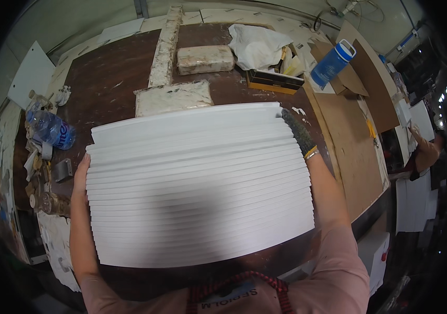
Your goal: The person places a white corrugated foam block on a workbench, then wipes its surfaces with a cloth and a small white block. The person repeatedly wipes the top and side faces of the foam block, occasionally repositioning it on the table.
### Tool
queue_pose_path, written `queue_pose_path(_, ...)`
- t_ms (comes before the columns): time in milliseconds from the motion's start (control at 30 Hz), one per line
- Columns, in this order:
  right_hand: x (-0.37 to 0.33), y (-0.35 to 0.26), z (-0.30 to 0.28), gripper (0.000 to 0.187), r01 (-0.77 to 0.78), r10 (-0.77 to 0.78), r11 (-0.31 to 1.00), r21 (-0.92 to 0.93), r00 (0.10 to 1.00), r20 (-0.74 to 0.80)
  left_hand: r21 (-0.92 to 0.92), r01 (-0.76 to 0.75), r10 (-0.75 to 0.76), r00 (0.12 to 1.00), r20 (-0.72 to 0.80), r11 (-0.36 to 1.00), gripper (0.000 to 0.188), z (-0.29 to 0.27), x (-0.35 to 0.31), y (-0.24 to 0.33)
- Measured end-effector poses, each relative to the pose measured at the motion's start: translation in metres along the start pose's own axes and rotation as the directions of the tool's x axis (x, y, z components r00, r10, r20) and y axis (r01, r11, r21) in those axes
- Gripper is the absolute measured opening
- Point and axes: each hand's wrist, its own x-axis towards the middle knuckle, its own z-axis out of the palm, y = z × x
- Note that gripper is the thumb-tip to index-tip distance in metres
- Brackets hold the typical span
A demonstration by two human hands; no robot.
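A wide stack of white sheets (197,193) fills the middle of the head view, its edges fanned toward me in overlapping steps. My left hand (81,171), bare, is closed against the stack's left side, with most of its fingers hidden. At the far right corner, my right hand (299,133), in a dark glove with a yellow cuff, grips the sheets' edge. Just beyond the stack lies a flat block wrapped in stained whitish covering (172,97).
On the dark tabletop (108,63) stand a wrapped brick-shaped block (205,59) and a black-and-orange box (274,82) with white cloth (259,44). A blue bottle (333,63) stands by cardboard at right. A clear plastic bottle (51,128) lies at left.
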Motion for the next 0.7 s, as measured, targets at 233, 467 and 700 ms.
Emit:
queue_pose_path(233,-0.009,-0.046,-0.022,0.069,-0.071,0.081,0.985,-0.159,0.995,0.057,0.661,-0.188,0.294,0.955,-0.051,0.727,0.069,0.025,0.001,0.037)
queue_pose_path(467,-0.064,-0.020,-0.007,0.084,0.472,-0.544,0.612,-0.634,0.834,0.095,0.915,-0.378,0.222,0.889,0.402,-0.143,0.081,0.102,-0.088,0.042)
queue_pose_path(700,-0.046,0.010,-0.006,0.073,0.535,-0.549,0.782,-0.319,0.834,0.054,0.925,-0.371,0.311,0.872,0.377,-0.081,0.079,0.077,-0.067,0.035)
